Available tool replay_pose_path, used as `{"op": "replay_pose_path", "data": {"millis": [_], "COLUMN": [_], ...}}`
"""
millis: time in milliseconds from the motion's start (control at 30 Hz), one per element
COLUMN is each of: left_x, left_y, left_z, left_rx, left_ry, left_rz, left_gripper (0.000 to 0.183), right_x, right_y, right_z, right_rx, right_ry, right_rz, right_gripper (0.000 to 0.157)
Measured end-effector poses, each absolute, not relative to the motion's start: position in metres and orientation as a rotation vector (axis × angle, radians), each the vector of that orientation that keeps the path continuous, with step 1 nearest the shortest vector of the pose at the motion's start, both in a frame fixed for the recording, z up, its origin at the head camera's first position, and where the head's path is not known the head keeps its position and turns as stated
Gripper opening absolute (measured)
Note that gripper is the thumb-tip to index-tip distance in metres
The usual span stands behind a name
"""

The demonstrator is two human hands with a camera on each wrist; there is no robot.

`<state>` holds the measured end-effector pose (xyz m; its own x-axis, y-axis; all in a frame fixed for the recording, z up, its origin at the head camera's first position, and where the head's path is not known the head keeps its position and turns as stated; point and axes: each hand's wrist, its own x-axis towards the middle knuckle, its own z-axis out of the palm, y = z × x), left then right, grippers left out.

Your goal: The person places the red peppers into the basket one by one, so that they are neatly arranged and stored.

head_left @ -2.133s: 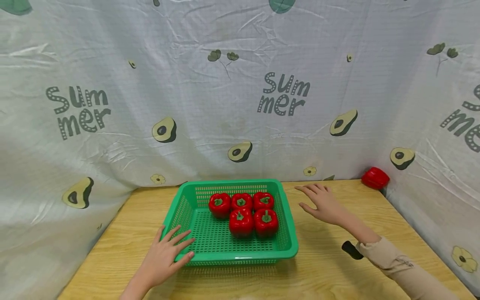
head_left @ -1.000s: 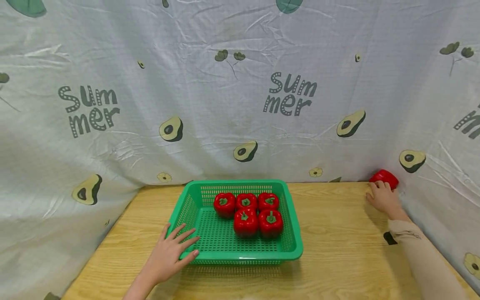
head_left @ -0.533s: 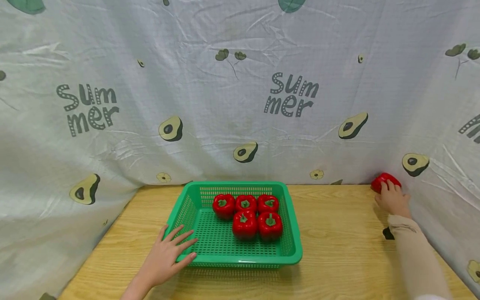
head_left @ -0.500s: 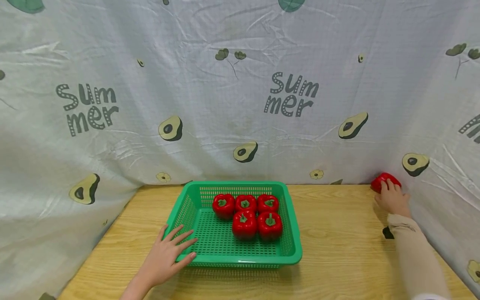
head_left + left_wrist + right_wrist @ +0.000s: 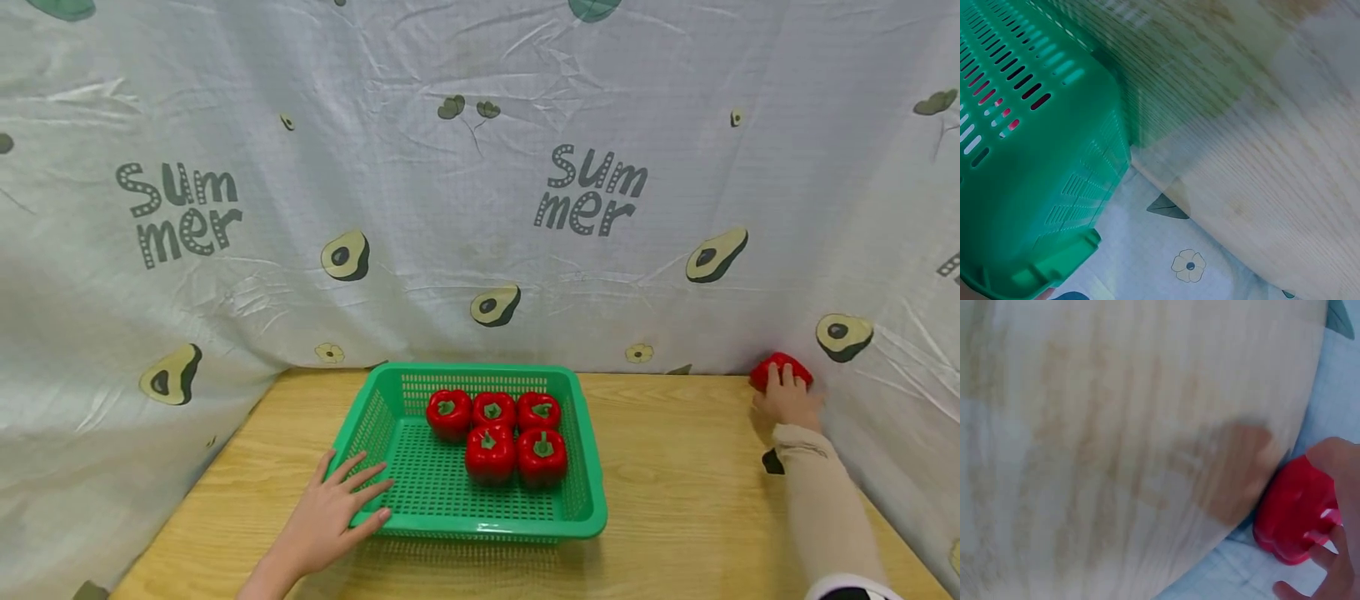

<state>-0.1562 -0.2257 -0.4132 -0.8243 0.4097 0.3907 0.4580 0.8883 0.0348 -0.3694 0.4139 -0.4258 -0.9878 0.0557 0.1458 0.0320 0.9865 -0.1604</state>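
At the table's far right corner my right hand (image 5: 793, 407) grips a red bell pepper (image 5: 767, 372). In the right wrist view the thumb lies on one side of that bell pepper (image 5: 1294, 512) and the fingertips touch its other side. My left hand (image 5: 324, 518) rests with spread fingers over the near left corner of a green plastic basket (image 5: 480, 527). Several red bell peppers stand stem up in the basket's right half, among them a front one (image 5: 490, 455). Only the basket (image 5: 1079, 119) and a sliver of skin show in the left wrist view.
The basket sits on a wooden table (image 5: 667, 483) with bare wood to its right. A white cloth (image 5: 420, 208) printed with avocados and lettering hangs behind and along both sides. A small black object (image 5: 772, 462) shows beside the right wrist.
My right hand has moved from beside the basket to the far right corner and taken hold of the bell pepper, which has turned slightly. The left hand has stayed at the basket's corner.
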Motion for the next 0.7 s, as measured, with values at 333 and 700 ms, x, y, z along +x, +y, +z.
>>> {"op": "replay_pose_path", "data": {"millis": [333, 700], "left_x": [-0.158, -0.156], "left_y": [-0.227, -0.226], "left_z": [-0.413, -0.412], "left_rx": [-0.654, -0.647], "left_ry": [-2.666, -2.671], "left_rz": [-0.162, -0.155], "left_gripper": [0.032, 0.032], "right_x": [-0.368, -0.362], "right_y": [0.410, 0.422], "right_z": [-0.431, -0.419], "right_rx": [0.002, 0.069], "right_ry": [-2.829, -3.003], "right_rz": [0.223, 0.273], "right_gripper": [0.067, 0.059]}}
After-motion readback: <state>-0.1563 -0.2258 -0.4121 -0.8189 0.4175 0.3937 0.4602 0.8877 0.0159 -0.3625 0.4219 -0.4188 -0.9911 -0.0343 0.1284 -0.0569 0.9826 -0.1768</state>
